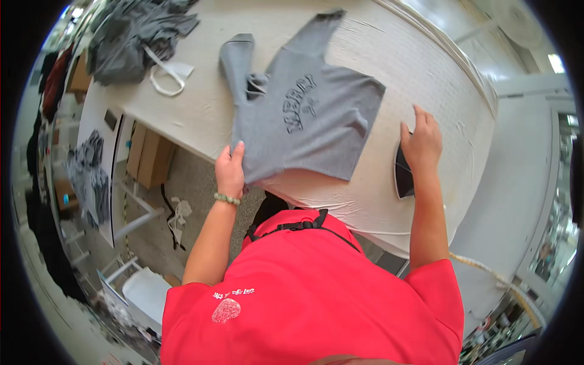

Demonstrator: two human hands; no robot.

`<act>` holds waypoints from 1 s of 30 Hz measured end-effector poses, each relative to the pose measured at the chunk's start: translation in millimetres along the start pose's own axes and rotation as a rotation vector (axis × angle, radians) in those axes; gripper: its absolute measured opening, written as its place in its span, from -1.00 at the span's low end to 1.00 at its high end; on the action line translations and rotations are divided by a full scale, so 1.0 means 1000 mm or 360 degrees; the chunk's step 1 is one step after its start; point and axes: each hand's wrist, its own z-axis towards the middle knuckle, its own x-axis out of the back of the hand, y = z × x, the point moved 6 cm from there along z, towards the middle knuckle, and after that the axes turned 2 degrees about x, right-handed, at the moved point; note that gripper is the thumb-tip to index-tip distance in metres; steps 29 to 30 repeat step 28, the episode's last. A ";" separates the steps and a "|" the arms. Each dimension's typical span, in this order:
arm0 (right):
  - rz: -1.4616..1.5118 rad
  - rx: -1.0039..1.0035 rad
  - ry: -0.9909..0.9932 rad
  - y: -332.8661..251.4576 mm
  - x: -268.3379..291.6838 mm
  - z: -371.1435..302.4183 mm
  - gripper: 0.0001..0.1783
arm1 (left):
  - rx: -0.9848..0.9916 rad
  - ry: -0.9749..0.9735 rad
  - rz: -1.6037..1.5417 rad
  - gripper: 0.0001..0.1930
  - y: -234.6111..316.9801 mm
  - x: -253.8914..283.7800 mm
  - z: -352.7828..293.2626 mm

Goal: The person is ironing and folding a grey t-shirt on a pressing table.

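A grey sweatshirt (331, 131) with dark lettering on its front lies spread on the white-covered table (453, 155), one sleeve stretching toward the far side. My left hand (230, 172), with a beaded bracelet at the wrist, is closed on the sweatshirt's near left corner, thumb on top. To the right of the garment, my right hand (423, 143) is over the upper part of a dark, pointed object that looks like an iron (403, 176). Its fingers are stretched out and apart. The hand covers part of the object, so any contact is hidden.
At the far left of the table are a heap of grey garments (131, 45) and a looped white band (167, 82). Below the left edge are a cardboard box (149, 155), more grey clothes (90, 179) and a white stool (146, 292). A pale hose (496, 277) runs at the lower right.
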 end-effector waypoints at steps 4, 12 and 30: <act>0.0709 0.0508 -0.0225 -0.138 -0.049 0.054 -0.62 | 0.0064 0.0039 0.0360 -0.69 -0.033 0.073 -0.066; 0.0234 0.1403 -0.0522 -0.331 -0.147 0.076 -0.69 | 0.0113 0.0220 0.0670 -0.63 -0.040 0.134 -0.108; -0.0161 0.0678 -0.1170 -0.356 -0.180 0.040 -0.30 | -0.0408 -0.0545 0.0931 -0.57 0.020 0.261 0.022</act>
